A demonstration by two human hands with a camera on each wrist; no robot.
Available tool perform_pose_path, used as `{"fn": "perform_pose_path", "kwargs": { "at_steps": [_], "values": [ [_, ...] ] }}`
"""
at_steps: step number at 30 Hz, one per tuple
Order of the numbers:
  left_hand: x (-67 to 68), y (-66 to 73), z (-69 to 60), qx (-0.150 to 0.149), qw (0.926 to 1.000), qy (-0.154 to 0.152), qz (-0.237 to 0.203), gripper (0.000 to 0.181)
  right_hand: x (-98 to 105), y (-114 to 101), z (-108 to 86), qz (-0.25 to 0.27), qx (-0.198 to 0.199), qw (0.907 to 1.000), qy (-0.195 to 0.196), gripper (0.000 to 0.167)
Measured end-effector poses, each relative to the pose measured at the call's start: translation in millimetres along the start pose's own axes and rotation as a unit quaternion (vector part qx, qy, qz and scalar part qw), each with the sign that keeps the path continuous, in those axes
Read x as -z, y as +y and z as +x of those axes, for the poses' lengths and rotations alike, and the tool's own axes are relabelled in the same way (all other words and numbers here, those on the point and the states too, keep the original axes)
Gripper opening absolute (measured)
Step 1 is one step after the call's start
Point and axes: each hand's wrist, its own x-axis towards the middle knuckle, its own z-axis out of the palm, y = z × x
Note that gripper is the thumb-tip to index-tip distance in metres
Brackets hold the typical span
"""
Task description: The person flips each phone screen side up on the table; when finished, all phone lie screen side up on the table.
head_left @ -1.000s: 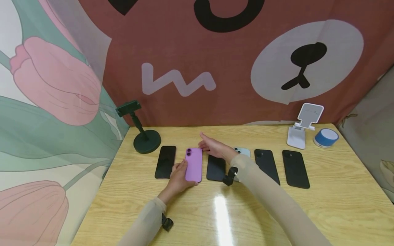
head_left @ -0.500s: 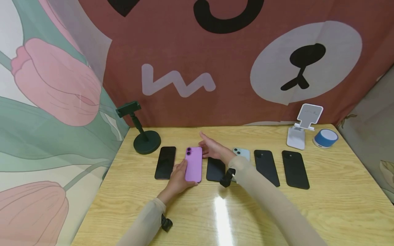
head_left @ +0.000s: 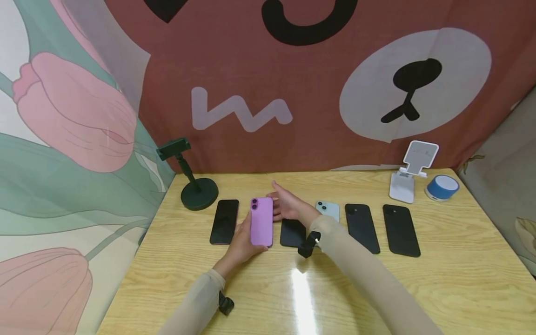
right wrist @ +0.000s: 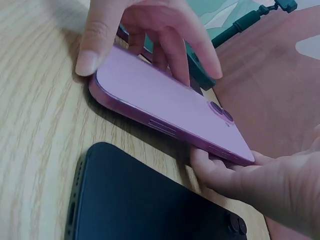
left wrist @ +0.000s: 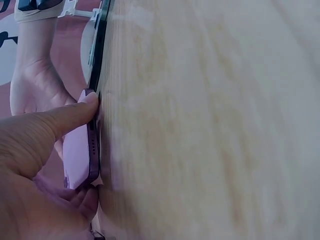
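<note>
Pinching the pink phone, the left grip is holding it top-raised off the table, between a screen-up phone and a black phone. The right grip, uncurled, thumb free, is supporting its top. Even support is looking advisable; the black phone is crowding clearance; a stand is standing beyond.

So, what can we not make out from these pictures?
Screen of the purple rectangular phone: all views, hidden by its body.
Lower part of the pale blue phone: head view, behind the beige fabric right sleeve.
Fingertips of the right hand: right wrist view, covered by the purple phone.
Marks on the white plastic stand: head view, too small.
</note>
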Motion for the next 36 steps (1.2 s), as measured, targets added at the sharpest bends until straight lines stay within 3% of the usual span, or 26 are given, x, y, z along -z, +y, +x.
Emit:
{"fn": "perform_pose_path", "kwargs": {
  "at_steps": [7, 13, 23, 30, 36],
  "values": [
    [1.0, 1.7, 2.7, -0.023, 0.9983, 0.011, -0.053, 0.127, -2, 1, -0.5, 0.010, -0.003, 0.9998, -0.016, 0.076],
    [3.0, 1.6, 2.5, -0.020, 0.9965, 0.005, -0.081, 0.127, -2, 3, -2.2, 0.033, 0.008, 0.9992, -0.019, 0.075],
    [4.9, 0.2, -1.1, 0.022, 0.9936, -0.001, -0.111, 0.119, 0, 5, -6.4, 0.072, 0.019, 0.9965, -0.039, 0.077],
    [7.2, -0.9, 0.4, 0.032, 0.9908, 0.000, -0.132, 0.110, 7, 6, -10.1, 0.105, 0.036, 0.9932, -0.035, 0.078],
    [5.4, 0.4, -1.3, 0.041, 0.9916, -0.001, -0.123, 0.109, 9, 7, -12.2, 0.112, 0.036, 0.9920, -0.045, 0.079]
  ]
}}
